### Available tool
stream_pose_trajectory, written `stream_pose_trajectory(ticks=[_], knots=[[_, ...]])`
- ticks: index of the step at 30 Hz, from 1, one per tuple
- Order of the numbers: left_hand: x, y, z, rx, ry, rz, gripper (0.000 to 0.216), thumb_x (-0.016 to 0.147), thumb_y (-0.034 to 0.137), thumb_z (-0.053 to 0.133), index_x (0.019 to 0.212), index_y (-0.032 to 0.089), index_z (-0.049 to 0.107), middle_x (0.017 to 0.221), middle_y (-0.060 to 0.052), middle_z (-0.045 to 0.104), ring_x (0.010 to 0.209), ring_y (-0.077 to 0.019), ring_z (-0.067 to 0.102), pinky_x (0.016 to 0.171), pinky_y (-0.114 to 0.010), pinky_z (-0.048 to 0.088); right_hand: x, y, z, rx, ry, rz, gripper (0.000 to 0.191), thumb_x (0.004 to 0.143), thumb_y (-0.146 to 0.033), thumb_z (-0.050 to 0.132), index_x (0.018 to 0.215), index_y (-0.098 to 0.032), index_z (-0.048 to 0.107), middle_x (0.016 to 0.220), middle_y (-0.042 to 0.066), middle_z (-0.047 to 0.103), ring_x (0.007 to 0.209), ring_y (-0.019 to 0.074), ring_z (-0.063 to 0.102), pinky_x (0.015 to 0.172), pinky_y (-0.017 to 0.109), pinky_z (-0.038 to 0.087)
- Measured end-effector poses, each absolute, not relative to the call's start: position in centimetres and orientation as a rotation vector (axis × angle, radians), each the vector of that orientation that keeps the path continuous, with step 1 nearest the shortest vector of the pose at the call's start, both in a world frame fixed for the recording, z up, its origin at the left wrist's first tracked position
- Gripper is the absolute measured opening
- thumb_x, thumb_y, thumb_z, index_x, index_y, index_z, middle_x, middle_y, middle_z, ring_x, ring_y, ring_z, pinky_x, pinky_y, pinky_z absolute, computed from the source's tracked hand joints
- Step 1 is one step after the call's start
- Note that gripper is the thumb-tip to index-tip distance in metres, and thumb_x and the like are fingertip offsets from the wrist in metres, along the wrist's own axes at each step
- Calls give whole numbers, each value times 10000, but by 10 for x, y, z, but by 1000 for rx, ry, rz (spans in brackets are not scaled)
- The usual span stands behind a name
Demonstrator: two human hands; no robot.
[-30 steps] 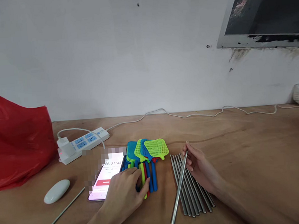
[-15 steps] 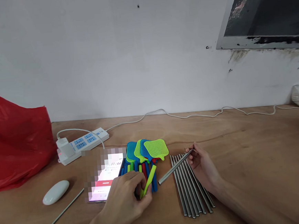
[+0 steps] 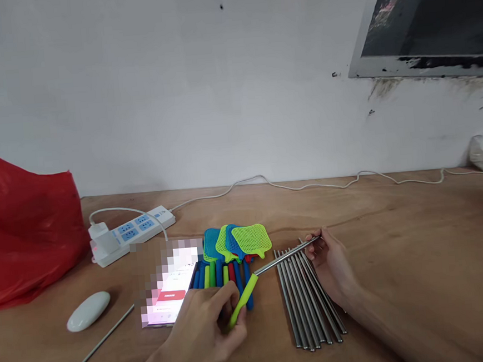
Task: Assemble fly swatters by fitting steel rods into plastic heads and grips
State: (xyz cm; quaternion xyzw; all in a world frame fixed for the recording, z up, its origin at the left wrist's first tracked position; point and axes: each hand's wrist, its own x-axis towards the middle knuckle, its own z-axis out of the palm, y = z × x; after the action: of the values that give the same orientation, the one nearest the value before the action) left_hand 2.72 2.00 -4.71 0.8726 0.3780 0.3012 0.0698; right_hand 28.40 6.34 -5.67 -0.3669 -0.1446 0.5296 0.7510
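Note:
My left hand (image 3: 203,332) is closed on a lime-green plastic handle (image 3: 244,299), tilted up to the right. My right hand (image 3: 330,264) pinches one steel rod (image 3: 287,256) near its far end. The rod's near tip meets the open end of the green handle. Below my right hand lies a row of several more steel rods (image 3: 305,301) on the wooden table (image 3: 396,235). Behind the handle sits a pile of small fly swatter heads (image 3: 240,241) in green and blue, with several coloured handles (image 3: 221,273) lying in front of them.
A lit phone (image 3: 170,290) lies left of the handles. Further left are a white power strip (image 3: 128,234), a white oval mouse (image 3: 88,311), a loose thin rod (image 3: 91,352) and a red plastic bag (image 3: 23,231). A white cable (image 3: 309,185) runs along the wall.
My left hand picked a green handle out of the pile and tilted it toward the right. My right hand swung the steel rod from lengthwise to crosswise until its tip met the handle.

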Motion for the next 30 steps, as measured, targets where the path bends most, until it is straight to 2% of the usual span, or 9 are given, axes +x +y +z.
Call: stream_pose_trajectory(ticks=[11,17,21,23,26,30], knots=[[26,20,-59,2630,1068,705,41,899,221,472,864,241,478,581,74,490,450,-124,461,456,-246,243,288,62,-50,-788,-400,1081,269,720,-360,799,683,-195,590,587,-56,606,434,62,456,376,140,392],[26,19,-54,2630,1079,579,92,993,258,388,1021,241,475,664,53,586,464,-142,486,472,-262,252,276,54,-48,-812,-563,1155,377,622,-464,882,678,-190,629,636,-25,664,466,76,507,453,178,463],[24,20,-60,2640,1094,591,144,1032,293,331,1065,245,462,750,24,650,540,-185,579,509,-281,286,266,48,-48,-832,-729,1253,369,676,-502,851,705,-176,679,700,10,689,524,102,559,479,202,467],[24,20,-64,2637,1107,588,166,1042,312,312,1072,248,462,763,18,660,541,-193,586,515,-286,287,266,48,-49,-832,-805,1250,362,713,-508,826,712,-169,697,647,5,665,519,104,547,479,201,456],[24,19,-65,2627,1121,552,176,1038,319,305,1049,246,465,734,18,644,522,-195,557,516,-290,274,269,49,-50,-852,-861,1235,372,741,-521,801,701,-164,704,543,-12,610,493,103,525,478,196,450],[29,15,-56,2533,1102,527,152,1020,315,336,1032,248,471,668,43,572,522,-178,514,518,-277,273,270,49,-51,-867,-879,1267,387,742,-541,791,710,-164,708,552,2,640,478,105,542,464,193,452]])
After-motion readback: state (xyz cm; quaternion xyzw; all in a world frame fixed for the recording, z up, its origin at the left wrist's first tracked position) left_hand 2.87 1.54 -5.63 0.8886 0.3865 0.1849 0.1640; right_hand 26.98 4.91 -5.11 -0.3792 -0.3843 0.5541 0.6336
